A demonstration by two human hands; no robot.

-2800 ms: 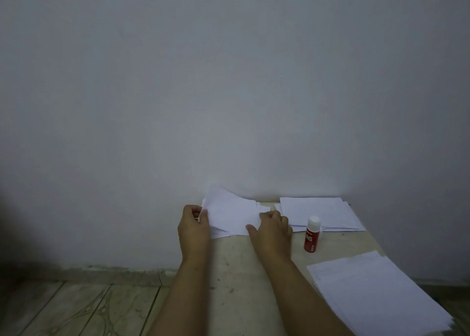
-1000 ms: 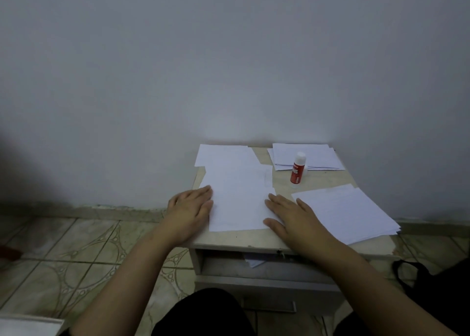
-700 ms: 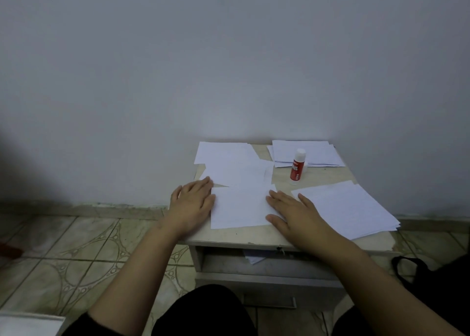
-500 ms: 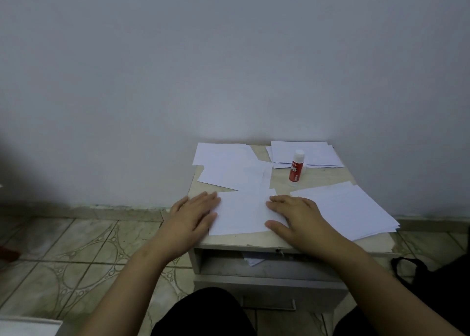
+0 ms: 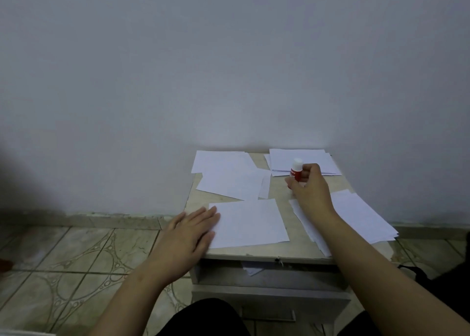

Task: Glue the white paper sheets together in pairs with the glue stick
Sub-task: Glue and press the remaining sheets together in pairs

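Observation:
A white paper sheet point(image 5: 250, 222) lies flat at the front of the small table point(image 5: 277, 190). My left hand point(image 5: 190, 236) rests flat on the sheet's left edge, fingers straight. My right hand point(image 5: 309, 186) has reached to the back and curls its fingers round the red glue stick point(image 5: 296, 170) with a white cap, which stands upright. A stack of white sheets point(image 5: 356, 216) lies at the right, under my right forearm.
Loose sheets point(image 5: 229, 172) lie at the back left and a small pile point(image 5: 302, 157) at the back right against the grey wall. An open drawer slot point(image 5: 267, 272) with a paper scrap is below the tabletop. The tiled floor point(image 5: 76, 259) lies left.
My right hand left the front sheet and moved back to the glue stick, closing on it. My left hand stayed at the sheet's left edge. Earlier both hands drew the sheet forward.

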